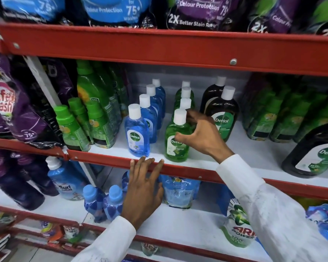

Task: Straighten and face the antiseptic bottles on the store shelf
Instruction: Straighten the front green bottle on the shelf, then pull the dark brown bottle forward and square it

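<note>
On the white middle shelf [240,148] stand three rows of white-capped antiseptic bottles. The front blue bottle [137,132] heads a row of several blue ones, label facing out. The front green bottle [175,140] heads the green row; my right hand [199,134] curls around its right side, thumb on the label, fingers behind the neck. A dark brown bottle [222,118] stands right of that, another behind it. My left hand [145,186] lies flat, fingers spread, against the red shelf edge [102,159] below the blue bottle, holding nothing.
Green cleaner bottles [95,114] crowd the left of the shelf, more green packs [284,118] on the right. A large dark Dettol jug [314,154] sits at the far right. Detergent pouches fill the shelf above; blue bottles and pouches [110,203] stand on the shelf below.
</note>
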`<action>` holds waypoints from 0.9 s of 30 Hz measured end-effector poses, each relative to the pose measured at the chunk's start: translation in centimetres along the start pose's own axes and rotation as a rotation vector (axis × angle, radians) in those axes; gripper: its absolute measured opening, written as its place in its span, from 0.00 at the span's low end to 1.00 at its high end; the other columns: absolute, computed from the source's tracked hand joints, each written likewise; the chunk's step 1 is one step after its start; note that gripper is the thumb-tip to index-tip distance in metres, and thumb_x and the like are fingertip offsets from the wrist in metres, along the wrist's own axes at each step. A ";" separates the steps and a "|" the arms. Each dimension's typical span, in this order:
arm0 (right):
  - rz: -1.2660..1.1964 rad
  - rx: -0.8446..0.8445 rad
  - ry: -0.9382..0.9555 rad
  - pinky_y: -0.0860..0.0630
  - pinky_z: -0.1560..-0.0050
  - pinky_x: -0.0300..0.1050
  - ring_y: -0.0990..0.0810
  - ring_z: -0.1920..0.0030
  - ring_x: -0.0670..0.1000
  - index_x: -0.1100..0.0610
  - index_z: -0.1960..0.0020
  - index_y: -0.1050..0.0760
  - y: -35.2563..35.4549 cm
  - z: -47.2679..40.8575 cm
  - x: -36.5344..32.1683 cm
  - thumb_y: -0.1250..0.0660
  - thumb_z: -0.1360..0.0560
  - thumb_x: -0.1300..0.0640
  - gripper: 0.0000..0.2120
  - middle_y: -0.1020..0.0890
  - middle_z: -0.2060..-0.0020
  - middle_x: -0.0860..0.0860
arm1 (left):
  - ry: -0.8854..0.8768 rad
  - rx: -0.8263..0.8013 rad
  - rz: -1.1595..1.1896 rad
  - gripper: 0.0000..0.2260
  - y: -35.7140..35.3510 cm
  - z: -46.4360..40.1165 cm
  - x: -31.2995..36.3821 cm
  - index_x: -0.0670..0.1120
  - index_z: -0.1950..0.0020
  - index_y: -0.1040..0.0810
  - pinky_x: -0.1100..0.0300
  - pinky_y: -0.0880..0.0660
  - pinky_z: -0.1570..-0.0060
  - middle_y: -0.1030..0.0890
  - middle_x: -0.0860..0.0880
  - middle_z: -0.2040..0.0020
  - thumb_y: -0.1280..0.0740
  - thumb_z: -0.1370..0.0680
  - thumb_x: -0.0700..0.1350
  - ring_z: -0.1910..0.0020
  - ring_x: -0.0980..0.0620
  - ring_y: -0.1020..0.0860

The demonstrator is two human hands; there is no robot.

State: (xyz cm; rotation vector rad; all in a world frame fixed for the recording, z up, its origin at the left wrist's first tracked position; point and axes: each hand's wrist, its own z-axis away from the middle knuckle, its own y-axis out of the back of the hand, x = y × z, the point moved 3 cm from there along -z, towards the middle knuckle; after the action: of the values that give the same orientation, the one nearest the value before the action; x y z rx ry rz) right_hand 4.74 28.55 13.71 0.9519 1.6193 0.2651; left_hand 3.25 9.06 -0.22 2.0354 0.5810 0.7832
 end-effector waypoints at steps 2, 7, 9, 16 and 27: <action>0.013 0.008 0.017 0.21 0.40 0.45 0.17 0.45 0.49 0.50 0.33 0.26 0.1 0.4 0.3 0.21 0.34 0.52 0.30 0.16 0.42 0.48 | 0.016 0.029 -0.011 0.29 -0.1 0.0 0.5 0.50 0.27 0.33 0.34 0.43 0.24 0.29 0.42 0.31 0.32 0.28 0.49 0.25 0.40 0.37; -0.014 0.286 0.066 0.24 0.43 0.32 0.20 0.46 0.43 0.51 0.33 0.25 2.4 4.0 2.9 0.21 0.32 0.53 0.28 0.18 0.42 0.45 | -0.120 0.069 0.006 0.27 -1.4 -0.1 3.6 0.47 0.28 0.31 0.35 0.41 0.25 0.26 0.43 0.33 0.33 0.27 0.49 0.27 0.40 0.33; 0.052 0.567 0.056 0.23 0.39 0.49 0.22 0.42 0.53 0.53 0.34 0.26 4.0 6.6 4.9 0.23 0.31 0.55 0.28 0.20 0.42 0.51 | -0.198 0.070 0.021 0.28 -2.4 -0.4 5.2 0.47 0.27 0.32 0.37 0.41 0.24 0.25 0.44 0.33 0.33 0.26 0.49 0.29 0.41 0.31; 0.289 1.151 -0.355 0.41 0.23 0.59 0.37 0.24 0.63 0.63 0.22 0.42 11.1 11.1 13.8 0.23 0.36 0.43 0.52 0.36 0.23 0.62 | -0.203 0.132 -0.030 0.26 -4.1 -1.4 7.3 0.47 0.31 0.27 0.34 0.40 0.26 0.22 0.44 0.40 0.30 0.29 0.48 0.37 0.41 0.26; 0.124 1.077 -0.448 0.36 0.28 0.59 0.36 0.27 0.66 0.69 0.24 0.47 14.0 10.3 18.0 0.19 0.37 0.49 0.55 0.35 0.27 0.66 | -0.151 0.106 0.000 0.25 -3.6 -1.3 8.1 0.48 0.32 0.26 0.37 0.42 0.25 0.24 0.45 0.40 0.31 0.29 0.48 0.37 0.42 0.27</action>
State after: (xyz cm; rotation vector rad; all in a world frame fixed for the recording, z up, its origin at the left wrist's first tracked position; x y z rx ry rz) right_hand 20.26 46.86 6.62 1.7566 1.2248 -0.7772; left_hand 7.53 16.95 -0.15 2.1698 0.5471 0.6031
